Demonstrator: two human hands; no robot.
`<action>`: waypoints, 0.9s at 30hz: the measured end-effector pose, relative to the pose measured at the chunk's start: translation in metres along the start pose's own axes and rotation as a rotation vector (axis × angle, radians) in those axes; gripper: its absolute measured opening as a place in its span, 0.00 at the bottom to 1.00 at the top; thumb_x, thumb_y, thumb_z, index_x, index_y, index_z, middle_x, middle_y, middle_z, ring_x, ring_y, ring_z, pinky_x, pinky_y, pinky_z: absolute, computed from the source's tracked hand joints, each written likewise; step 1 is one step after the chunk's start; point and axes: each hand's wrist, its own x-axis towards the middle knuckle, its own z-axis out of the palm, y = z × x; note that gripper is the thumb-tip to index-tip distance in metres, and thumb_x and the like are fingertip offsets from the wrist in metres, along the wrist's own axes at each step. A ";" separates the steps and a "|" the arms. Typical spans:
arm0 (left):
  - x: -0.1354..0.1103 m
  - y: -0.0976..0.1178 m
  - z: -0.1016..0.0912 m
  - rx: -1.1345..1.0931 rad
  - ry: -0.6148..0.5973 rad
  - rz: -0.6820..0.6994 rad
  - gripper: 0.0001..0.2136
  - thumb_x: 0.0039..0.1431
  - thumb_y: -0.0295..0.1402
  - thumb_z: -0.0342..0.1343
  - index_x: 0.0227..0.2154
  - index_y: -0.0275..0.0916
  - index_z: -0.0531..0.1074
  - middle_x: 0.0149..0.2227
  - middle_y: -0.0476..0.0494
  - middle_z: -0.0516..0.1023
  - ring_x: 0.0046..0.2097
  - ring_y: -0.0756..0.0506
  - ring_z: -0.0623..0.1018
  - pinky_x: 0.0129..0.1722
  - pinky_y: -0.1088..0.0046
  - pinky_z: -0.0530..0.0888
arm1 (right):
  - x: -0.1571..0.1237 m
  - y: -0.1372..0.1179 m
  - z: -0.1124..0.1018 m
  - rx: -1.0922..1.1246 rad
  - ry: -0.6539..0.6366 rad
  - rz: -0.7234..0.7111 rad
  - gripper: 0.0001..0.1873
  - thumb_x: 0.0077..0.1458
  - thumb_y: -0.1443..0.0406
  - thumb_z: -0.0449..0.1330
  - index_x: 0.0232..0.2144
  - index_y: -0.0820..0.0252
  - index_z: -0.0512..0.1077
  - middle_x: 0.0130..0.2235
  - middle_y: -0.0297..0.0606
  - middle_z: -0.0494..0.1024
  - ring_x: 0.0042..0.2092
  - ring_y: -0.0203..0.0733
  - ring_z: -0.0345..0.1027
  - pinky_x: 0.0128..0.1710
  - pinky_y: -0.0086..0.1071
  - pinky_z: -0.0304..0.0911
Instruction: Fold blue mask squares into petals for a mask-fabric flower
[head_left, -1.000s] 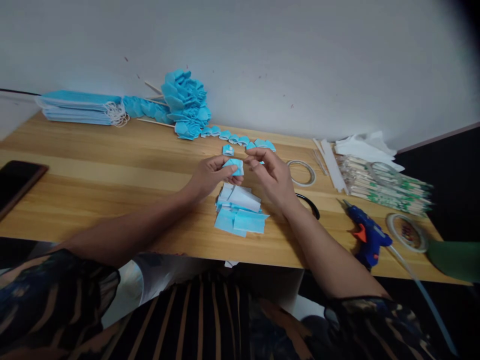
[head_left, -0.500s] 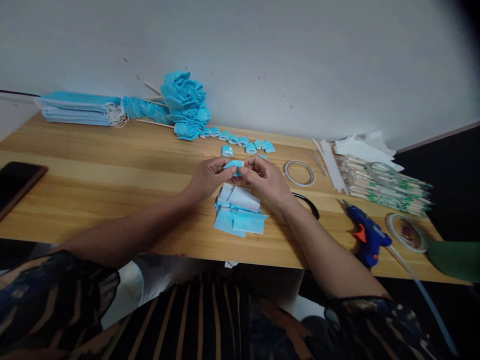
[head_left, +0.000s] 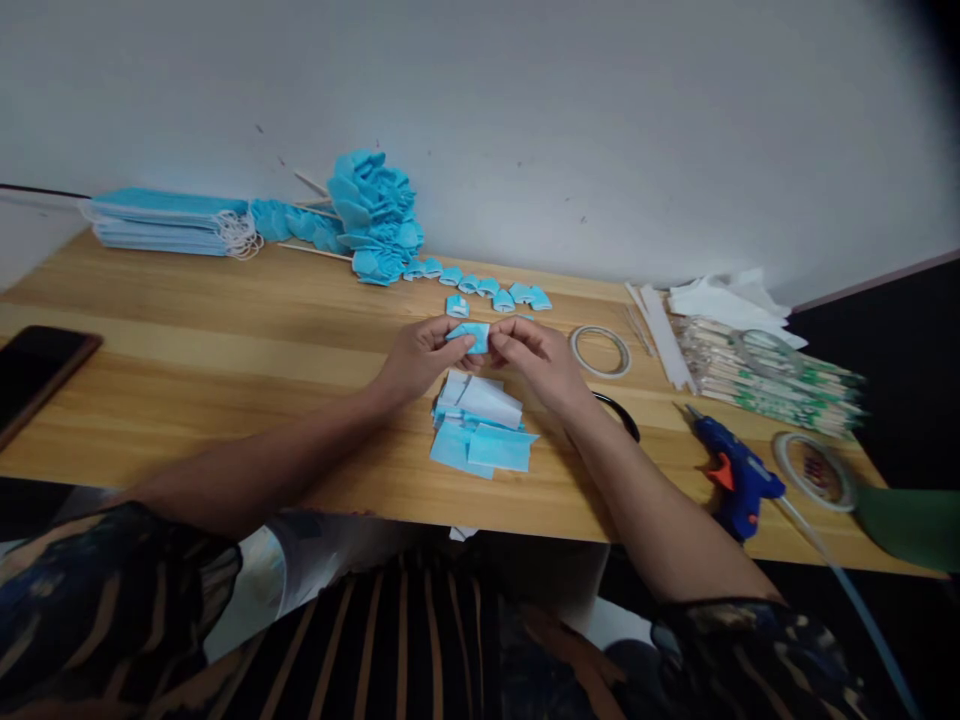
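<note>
Between my hands is a small blue piece of mask fabric [head_left: 471, 338] with one edge folded. My left hand [head_left: 424, 358] pinches its left side between thumb and fingers. At its right edge, my right hand [head_left: 536, 355] has thumb and forefinger pinched together on the fabric. Just below lies a loose pile of cut blue and white fabric pieces [head_left: 499, 448]. Beyond my fingers sits one folded blue piece with a white patch [head_left: 457, 306]. A row of folded blue petals [head_left: 503, 300] runs behind it.
Blue fabric flowers on sticks [head_left: 371, 210] and stacked face masks [head_left: 169, 222] stand at the back left. A phone [head_left: 41, 375] lies left. On the right are a tape roll [head_left: 600, 330], a blue glue gun [head_left: 735, 470], wrapped sticks [head_left: 772, 375] and another roll [head_left: 782, 475].
My right thumb and fingers have shifted slightly right to the fabric's edge, so more of the piece shows. My left hand keeps its pinch. The view has shifted slightly.
</note>
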 end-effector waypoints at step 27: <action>0.001 -0.002 -0.001 -0.059 -0.008 0.021 0.19 0.58 0.50 0.65 0.29 0.37 0.72 0.25 0.51 0.78 0.29 0.49 0.80 0.34 0.72 0.80 | -0.001 0.008 0.006 -0.044 0.041 -0.028 0.12 0.53 0.55 0.64 0.28 0.57 0.71 0.25 0.29 0.67 0.29 0.34 0.58 0.31 0.31 0.55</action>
